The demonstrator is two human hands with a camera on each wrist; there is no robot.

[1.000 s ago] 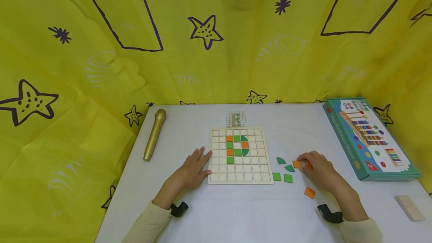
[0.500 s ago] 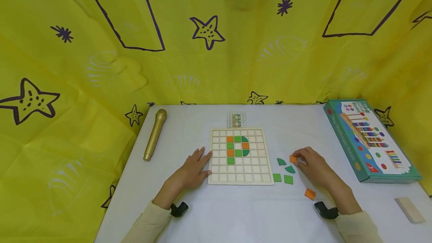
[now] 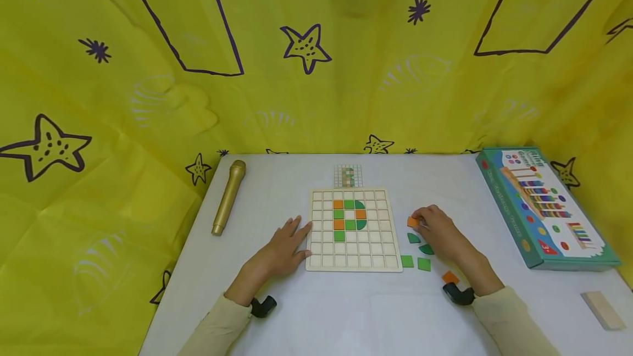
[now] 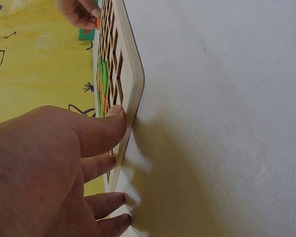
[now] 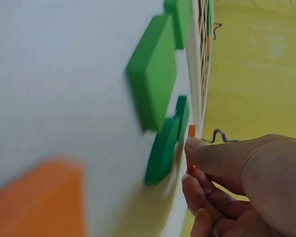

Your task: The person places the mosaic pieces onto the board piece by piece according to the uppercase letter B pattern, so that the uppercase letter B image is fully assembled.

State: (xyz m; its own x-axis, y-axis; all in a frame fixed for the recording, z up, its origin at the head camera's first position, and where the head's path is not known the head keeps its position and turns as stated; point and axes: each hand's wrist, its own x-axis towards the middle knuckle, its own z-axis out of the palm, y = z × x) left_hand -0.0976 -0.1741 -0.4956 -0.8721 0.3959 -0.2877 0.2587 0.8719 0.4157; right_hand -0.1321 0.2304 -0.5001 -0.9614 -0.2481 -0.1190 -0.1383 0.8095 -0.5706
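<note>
A wooden grid board [image 3: 326, 249] lies on the white table, with orange, green and dark green tiles set in its cells in a P-like shape. My left hand [image 3: 283, 249] rests at the board's left edge, fingers spread; in the left wrist view its thumb [image 4: 106, 133] touches the rim. To the right of the board, my right hand [image 3: 440, 232] pinches an orange square tile [image 5: 191, 131] between thumb and fingers. Near it lie two dark green quarter-round tiles [image 3: 413, 238], two light green square tiles [image 3: 423, 264] and another orange tile [image 3: 450, 277].
A small printed pattern card [image 3: 348, 176] lies just beyond the board. At the left is a gold microphone [image 3: 228, 198]. On the right lie a green game box [image 3: 549, 207] and a pale wooden block [image 3: 603, 310]. A yellow patterned cloth [image 3: 316, 98] hangs behind the table.
My right hand has lifted the orange tile from among the loose pieces and moved it left and away from me, nearer the board. The left hand stays at the board's edge.
</note>
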